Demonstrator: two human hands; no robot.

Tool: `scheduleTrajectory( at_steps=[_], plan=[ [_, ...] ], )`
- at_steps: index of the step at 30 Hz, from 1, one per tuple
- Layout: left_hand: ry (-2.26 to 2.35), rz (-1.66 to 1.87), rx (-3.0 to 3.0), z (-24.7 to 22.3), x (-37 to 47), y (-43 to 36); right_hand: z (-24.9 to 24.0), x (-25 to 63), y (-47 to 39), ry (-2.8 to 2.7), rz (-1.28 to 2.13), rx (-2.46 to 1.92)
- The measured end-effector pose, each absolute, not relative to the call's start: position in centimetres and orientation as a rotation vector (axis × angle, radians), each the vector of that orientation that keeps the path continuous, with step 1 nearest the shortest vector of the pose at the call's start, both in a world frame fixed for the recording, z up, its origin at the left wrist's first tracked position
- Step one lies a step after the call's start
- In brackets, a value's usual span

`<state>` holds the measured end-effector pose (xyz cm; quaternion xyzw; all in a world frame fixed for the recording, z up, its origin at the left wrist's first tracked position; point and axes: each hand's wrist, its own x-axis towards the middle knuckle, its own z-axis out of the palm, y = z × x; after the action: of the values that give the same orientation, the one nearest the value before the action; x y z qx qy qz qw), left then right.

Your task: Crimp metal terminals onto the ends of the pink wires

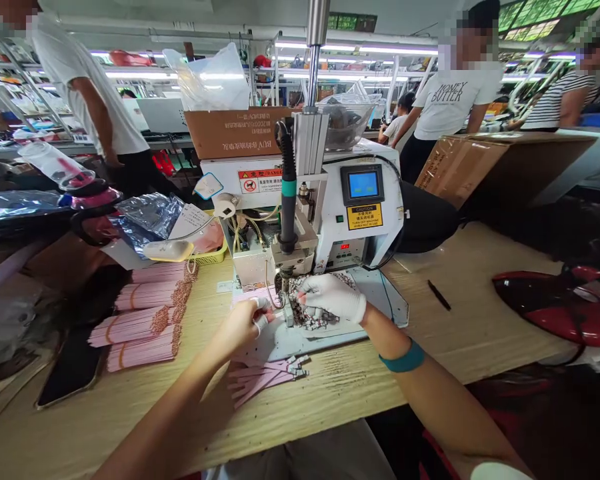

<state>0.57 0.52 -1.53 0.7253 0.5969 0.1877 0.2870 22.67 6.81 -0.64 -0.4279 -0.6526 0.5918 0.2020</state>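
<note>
A white bench machine (330,200) with a blue screen stands at the centre. My left hand (250,320), with white coverings on some fingers, is closed at the left of the machine's small metal block (289,313); what it pinches is too small to name. In a white glove, my right hand (333,298) reaches over a heap of small metal pieces (317,321) on the base, fingertips together near the block; anything between them is hidden. Pink strips with metal ends (265,379) lie fanned out at the table's front edge.
Bundles of pink strips (143,323) and a dark phone (75,363) lie at the left. A black pen (439,295) and a red iron-like object (560,303) are at the right. Several people stand or sit behind the machine, near a cardboard box (460,170).
</note>
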Motion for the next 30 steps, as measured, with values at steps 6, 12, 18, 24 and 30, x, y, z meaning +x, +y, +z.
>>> scheduleTrajectory(
  at_steps=[6, 12, 18, 24, 30],
  plan=[
    [1.415, 0.56, 1.711, -1.3, 0.6, 0.6, -1.8, 21.4, 6.9, -1.656, 1.805, -1.086],
    [1.318, 0.636, 1.52, -1.7, 0.2, 1.1, -1.2, 20.7, 6.4, -1.576, 1.857, -1.134],
    [1.406, 0.624, 1.49, -1.5, 1.1, 1.4, -1.5, 20.2, 6.4, -1.577, 1.827, -1.11],
    [1.35, 0.684, 1.488, -2.4, 1.1, 1.9, -1.9, 20.2, 6.2, -1.553, 1.812, -1.077],
    [1.302, 0.715, 1.484, -3.3, 0.8, 2.0, -2.0, 20.2, 6.3, -1.514, 1.841, -1.088]
  ],
)
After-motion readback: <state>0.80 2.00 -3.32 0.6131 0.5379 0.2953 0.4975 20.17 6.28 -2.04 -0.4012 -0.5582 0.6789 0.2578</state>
